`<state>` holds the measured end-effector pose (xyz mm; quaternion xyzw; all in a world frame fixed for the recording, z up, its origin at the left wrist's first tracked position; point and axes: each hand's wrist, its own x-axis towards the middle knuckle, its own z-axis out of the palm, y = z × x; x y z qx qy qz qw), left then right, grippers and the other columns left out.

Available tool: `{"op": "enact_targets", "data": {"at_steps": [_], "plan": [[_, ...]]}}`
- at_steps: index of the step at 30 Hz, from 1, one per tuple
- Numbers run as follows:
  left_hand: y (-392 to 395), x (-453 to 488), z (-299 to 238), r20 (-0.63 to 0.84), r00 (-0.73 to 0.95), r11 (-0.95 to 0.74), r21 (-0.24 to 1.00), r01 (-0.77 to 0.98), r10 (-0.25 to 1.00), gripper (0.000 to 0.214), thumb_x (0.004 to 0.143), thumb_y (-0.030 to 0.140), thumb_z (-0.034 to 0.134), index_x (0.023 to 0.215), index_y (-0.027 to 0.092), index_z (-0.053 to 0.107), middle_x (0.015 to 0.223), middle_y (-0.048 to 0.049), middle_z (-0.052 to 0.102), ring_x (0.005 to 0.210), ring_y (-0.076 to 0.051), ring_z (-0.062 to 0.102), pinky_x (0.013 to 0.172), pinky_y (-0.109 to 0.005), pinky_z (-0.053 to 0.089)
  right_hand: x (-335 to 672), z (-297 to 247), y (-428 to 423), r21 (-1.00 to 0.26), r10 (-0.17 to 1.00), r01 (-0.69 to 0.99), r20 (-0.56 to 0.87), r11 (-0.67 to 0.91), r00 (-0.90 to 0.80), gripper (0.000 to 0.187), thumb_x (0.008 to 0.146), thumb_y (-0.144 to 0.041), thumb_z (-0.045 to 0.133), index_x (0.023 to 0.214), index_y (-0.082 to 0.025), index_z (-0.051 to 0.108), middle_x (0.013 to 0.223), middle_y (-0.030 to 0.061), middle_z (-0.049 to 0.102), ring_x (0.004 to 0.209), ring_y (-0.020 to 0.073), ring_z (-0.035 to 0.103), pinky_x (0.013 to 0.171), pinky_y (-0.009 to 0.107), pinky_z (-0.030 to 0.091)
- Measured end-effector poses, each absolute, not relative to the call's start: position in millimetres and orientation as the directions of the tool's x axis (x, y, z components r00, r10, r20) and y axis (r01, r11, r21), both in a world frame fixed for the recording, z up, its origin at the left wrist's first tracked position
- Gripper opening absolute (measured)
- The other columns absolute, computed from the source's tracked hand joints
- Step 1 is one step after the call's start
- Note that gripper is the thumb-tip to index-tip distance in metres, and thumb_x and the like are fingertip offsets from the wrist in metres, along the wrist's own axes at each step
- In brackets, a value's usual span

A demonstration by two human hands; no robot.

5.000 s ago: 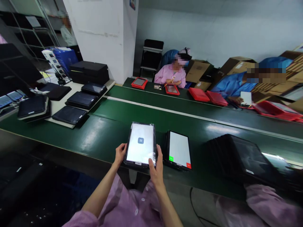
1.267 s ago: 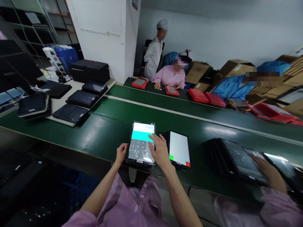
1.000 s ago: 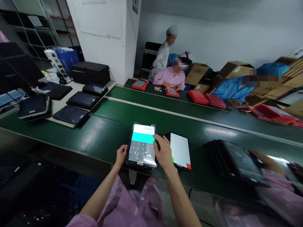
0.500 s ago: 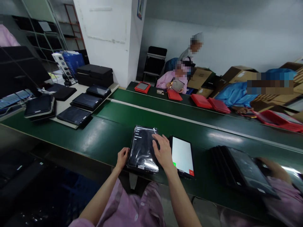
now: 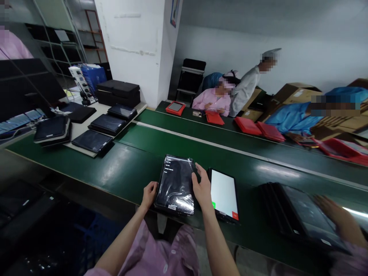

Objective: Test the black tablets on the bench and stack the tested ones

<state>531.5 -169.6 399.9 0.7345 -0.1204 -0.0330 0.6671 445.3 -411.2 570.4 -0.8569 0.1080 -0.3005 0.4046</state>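
Observation:
A black tablet (image 5: 176,188) under a loose clear film lies before me on the green bench, its dark screen showing a short list of white text at the upper left. My left hand (image 5: 149,194) is closed, with curled fingers at the tablet's left edge. Along the right edge rests my right hand (image 5: 202,188), its fingers stretched out and its thumb apart, beside the film. Just right of it lies a second tablet (image 5: 224,191) with a lit white screen, a green patch at lower left and a red one at lower right.
A stack of dark tablets (image 5: 300,214) stands at the right, with a co-worker's hand (image 5: 335,214) over it. More tablets (image 5: 93,140) lie on a board at the left. Across the bench (image 5: 129,174), co-workers sit by red cases (image 5: 248,125). Cardboard boxes (image 5: 299,96) stand behind.
My right hand has moved from over the screen to the tablet's right edge. My left hand stays at the left edge. A person in the back has moved right.

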Motion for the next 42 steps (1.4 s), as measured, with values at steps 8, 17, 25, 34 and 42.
{"op": "enact_targets", "data": {"at_steps": [8, 17, 25, 34, 42], "plan": [[-170, 532, 398, 0.118, 0.969, -0.089, 0.986, -0.140, -0.216, 0.036, 0.094, 0.052, 0.064, 0.088, 0.020, 0.078, 0.089, -0.0075, 0.075, 0.086, -0.022, 0.068, 0.078, -0.029, 0.054, 455, 539, -421, -0.890, -0.473, 0.128, 0.348, -0.437, 0.809, 0.051, 0.105, -0.043, 0.057, 0.152, -0.023, 0.052, 0.155, 0.0177, 0.059, 0.142, 0.0292, 0.061, 0.118, 0.056, 0.053], [-170, 530, 404, 0.102, 0.967, -0.085, 0.988, -0.125, -0.233, 0.036, 0.098, 0.048, 0.059, 0.087, 0.018, 0.076, 0.092, -0.0074, 0.074, 0.089, -0.021, 0.067, 0.077, -0.028, 0.051, 454, 543, -419, -0.906, -0.490, 0.085, 0.301, -0.415, 0.818, 0.052, 0.104, -0.042, 0.057, 0.152, -0.024, 0.051, 0.156, 0.0166, 0.057, 0.142, 0.0295, 0.060, 0.118, 0.056, 0.053], [-169, 531, 405, 0.104, 0.969, -0.101, 0.986, -0.129, -0.223, 0.036, 0.097, 0.049, 0.059, 0.086, 0.020, 0.076, 0.093, -0.0076, 0.075, 0.090, -0.022, 0.068, 0.079, -0.029, 0.051, 456, 543, -420, -0.912, -0.490, 0.103, 0.306, -0.398, 0.816, 0.050, 0.105, -0.041, 0.056, 0.152, -0.024, 0.050, 0.156, 0.0175, 0.057, 0.143, 0.0290, 0.060, 0.116, 0.055, 0.053], [-170, 532, 398, 0.087, 0.975, -0.107, 0.988, -0.110, -0.204, 0.037, 0.094, 0.053, 0.062, 0.088, 0.020, 0.078, 0.091, -0.0076, 0.075, 0.089, -0.022, 0.067, 0.078, -0.029, 0.052, 457, 549, -417, -0.893, -0.481, 0.093, 0.322, -0.440, 0.815, 0.065, 0.095, -0.042, 0.070, 0.154, -0.023, 0.048, 0.157, 0.0189, 0.056, 0.140, 0.0323, 0.061, 0.114, 0.056, 0.055], [-169, 532, 401, 0.128, 0.965, -0.076, 0.986, -0.149, -0.228, 0.035, 0.094, 0.049, 0.061, 0.082, 0.019, 0.076, 0.090, -0.0075, 0.074, 0.087, -0.022, 0.066, 0.077, -0.028, 0.051, 450, 588, -402, -0.703, -0.370, 0.115, 0.498, -0.702, 0.784, 0.042, 0.106, -0.043, 0.057, 0.144, -0.026, 0.061, 0.137, 0.0124, 0.072, 0.134, 0.0315, 0.064, 0.115, 0.057, 0.052]]}}
